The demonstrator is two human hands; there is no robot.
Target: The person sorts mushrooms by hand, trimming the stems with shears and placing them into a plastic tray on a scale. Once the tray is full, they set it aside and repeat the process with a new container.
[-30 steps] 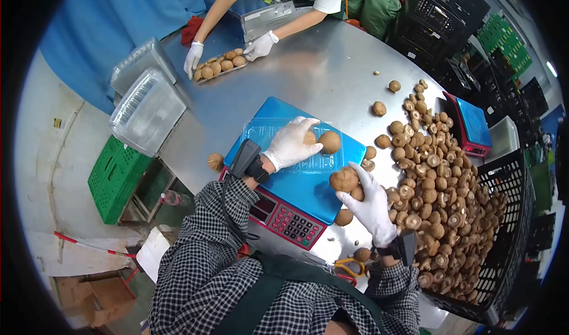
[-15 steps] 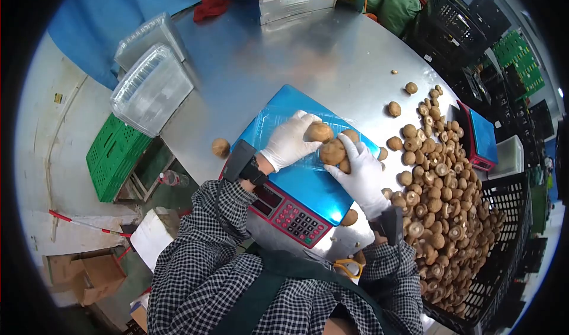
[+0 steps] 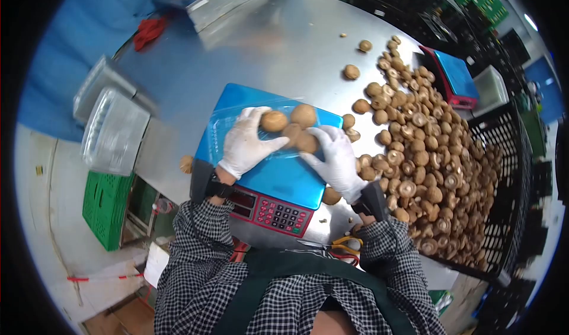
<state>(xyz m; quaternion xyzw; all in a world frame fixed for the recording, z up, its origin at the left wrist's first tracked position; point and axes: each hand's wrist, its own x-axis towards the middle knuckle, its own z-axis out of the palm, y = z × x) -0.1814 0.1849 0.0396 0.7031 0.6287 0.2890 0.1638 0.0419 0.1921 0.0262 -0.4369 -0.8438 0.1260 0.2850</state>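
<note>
A clear plastic tray (image 3: 220, 127) lies on the blue plate of a weighing scale (image 3: 269, 184), with a few brown mushrooms (image 3: 303, 115) in it. My gloved left hand (image 3: 244, 145) curves round a mushroom (image 3: 274, 121) at the tray's left part, thumb below and fingers above. From the right, my gloved right hand (image 3: 336, 160) has thumb and fingers closed on a mushroom (image 3: 306, 142), which is slightly blurred. Another mushroom, also blurred, touches it on the left. My fingers partly hide the tray's edges.
Many mushrooms (image 3: 432, 175) spill from a black crate (image 3: 504, 204) on the right. A second scale (image 3: 453, 80) stands behind them. Stacked clear trays (image 3: 115, 130) are at the left, above green crates (image 3: 106, 210). Scissors (image 3: 341, 246) lie at the near edge, a red cloth (image 3: 149, 32) far left.
The view has turned, so the table contents appear shifted left. Between my hands the mushrooms now sit more spread out over the tray. The other person's gloved hand has left the view.
</note>
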